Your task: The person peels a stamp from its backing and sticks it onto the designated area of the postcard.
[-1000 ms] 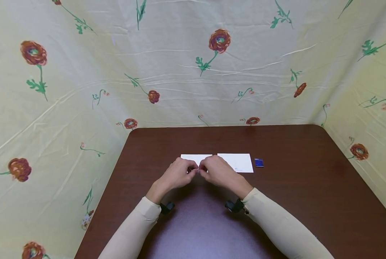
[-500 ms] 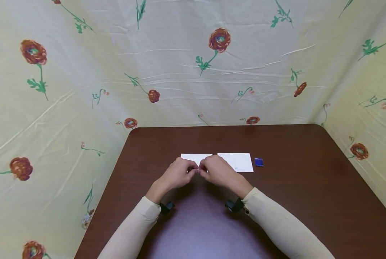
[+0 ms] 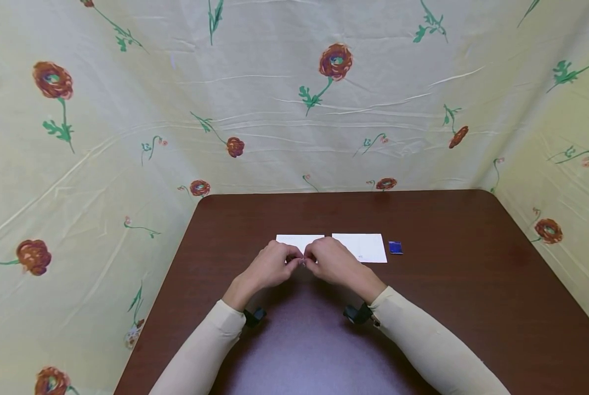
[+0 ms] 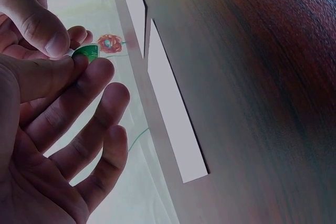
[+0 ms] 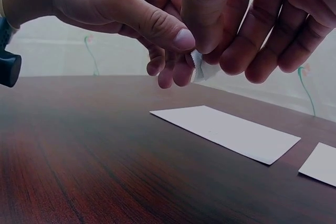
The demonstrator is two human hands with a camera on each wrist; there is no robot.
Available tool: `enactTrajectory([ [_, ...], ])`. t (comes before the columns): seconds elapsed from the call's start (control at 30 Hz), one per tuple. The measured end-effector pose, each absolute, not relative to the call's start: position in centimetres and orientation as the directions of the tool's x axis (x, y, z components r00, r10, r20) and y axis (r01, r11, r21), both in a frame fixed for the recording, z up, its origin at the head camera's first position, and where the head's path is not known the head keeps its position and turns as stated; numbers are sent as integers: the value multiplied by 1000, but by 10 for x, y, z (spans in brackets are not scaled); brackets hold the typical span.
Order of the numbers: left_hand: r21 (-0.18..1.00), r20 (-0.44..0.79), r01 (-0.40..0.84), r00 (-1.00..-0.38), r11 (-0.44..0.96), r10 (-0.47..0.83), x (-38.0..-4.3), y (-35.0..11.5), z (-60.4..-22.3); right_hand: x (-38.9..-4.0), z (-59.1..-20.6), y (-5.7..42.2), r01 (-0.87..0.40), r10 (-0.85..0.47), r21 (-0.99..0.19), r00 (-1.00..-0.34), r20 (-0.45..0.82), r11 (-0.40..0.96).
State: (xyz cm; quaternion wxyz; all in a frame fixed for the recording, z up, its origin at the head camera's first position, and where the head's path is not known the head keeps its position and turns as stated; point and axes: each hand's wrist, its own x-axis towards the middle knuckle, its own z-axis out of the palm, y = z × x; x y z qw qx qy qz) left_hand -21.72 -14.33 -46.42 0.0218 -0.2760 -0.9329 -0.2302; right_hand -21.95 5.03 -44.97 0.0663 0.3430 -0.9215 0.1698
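Note:
In the head view my left hand [image 3: 273, 263] and right hand [image 3: 336, 259] meet fingertip to fingertip above the table. Between them they pinch a small packet, mostly covered by the fingers. The left wrist view shows a green part of this packet [image 4: 88, 52] at the thumb and forefinger. From the right wrist, a pale, serrated edge of the packet [image 5: 199, 67] shows below the fingertips. Each hand grips it with thumb and forefinger; in the left wrist view the left hand's other fingers are spread and loosely bent. Whether the packet is torn cannot be seen.
Two white cards, a left one [image 3: 294, 239] and a right one [image 3: 368, 248], lie side by side behind the hands. A small blue square packet [image 3: 395, 248] lies right of them on the brown table [image 3: 447, 307]. Flowered cloth [image 3: 275, 109] hangs behind and at the sides.
Both hands stay in nearly the same place, pinching the packet throughout. Only a slight shift at the fingertips shows; the cards and the blue packet have not moved.

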Motion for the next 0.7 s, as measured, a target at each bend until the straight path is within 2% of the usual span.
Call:
enactTrajectory([
  [0.7,422,181,510,-857,749,482,-217,-145,-465,-222,-453,53,-627,-575,-245,-777,255,739],
])
